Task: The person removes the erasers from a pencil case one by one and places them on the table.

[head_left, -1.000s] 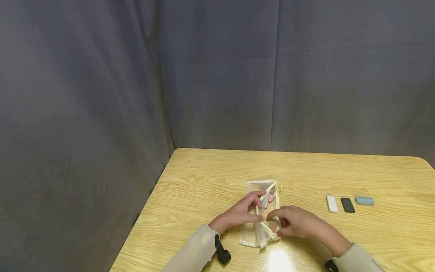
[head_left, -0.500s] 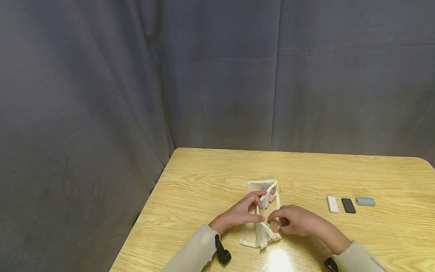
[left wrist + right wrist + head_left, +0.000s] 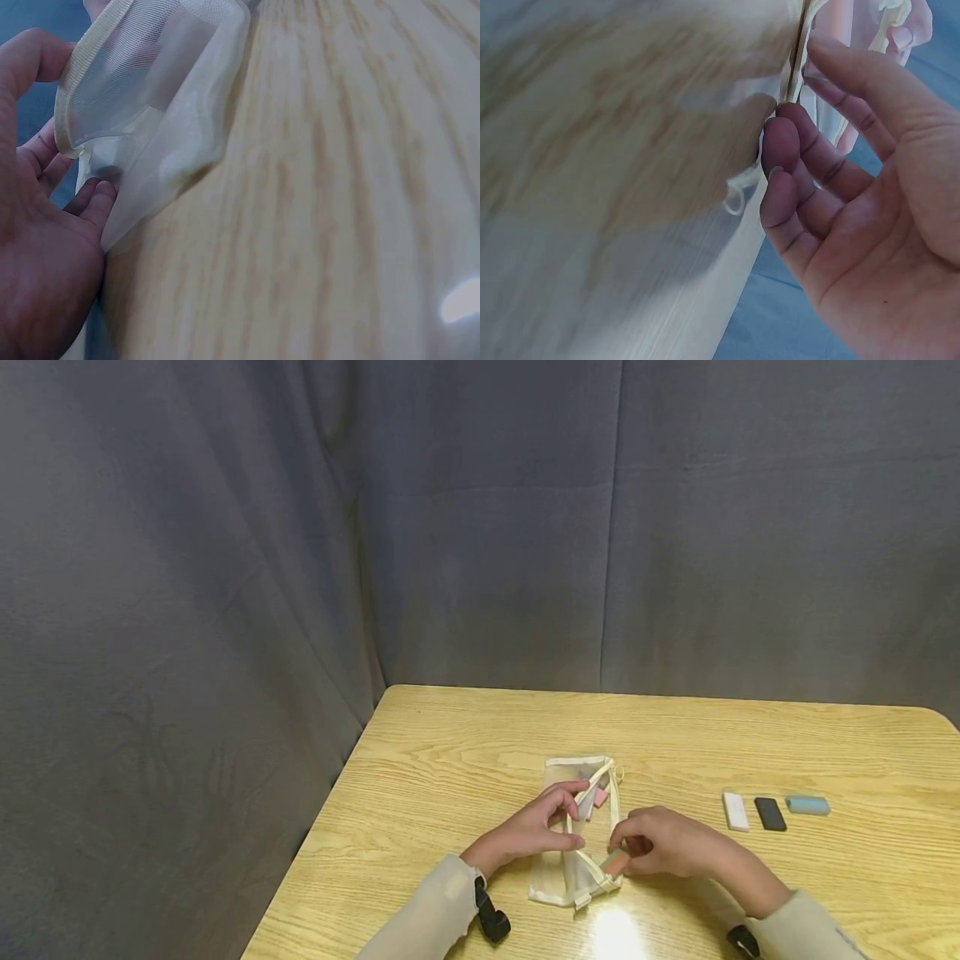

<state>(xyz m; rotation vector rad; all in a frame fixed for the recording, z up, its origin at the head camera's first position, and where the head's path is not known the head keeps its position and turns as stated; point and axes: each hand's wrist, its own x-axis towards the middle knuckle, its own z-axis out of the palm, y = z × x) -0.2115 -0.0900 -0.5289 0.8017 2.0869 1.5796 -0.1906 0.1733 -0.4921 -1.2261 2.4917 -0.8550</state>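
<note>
A pale mesh pouch [image 3: 549,878] with cream edging lies on the table, its mouth spread toward the right. My left hand [image 3: 534,828] grips the pouch's near side of the opening; in the left wrist view its thumb and fingers curl round the mesh [image 3: 176,127]. At the mouth's lower right, my right hand [image 3: 667,843] pinches an orange-and-green eraser [image 3: 616,862], tilted and over the rim. Its fingertips are partly hidden by the pouch edge in the right wrist view. A pink eraser [image 3: 600,797] shows inside the pouch, with other pale things blurred behind the mesh.
To the right, a white eraser [image 3: 735,811], a black eraser [image 3: 770,814] and a blue eraser [image 3: 807,805] lie in a row on the wooden table [image 3: 465,735]. A grey curtain [image 3: 480,527] hangs behind and to the left.
My right hand has drawn the orange-and-green eraser up and rightward from inside the pouch to its rim, turning it aslant. The left hand and pouch stay almost still.
</note>
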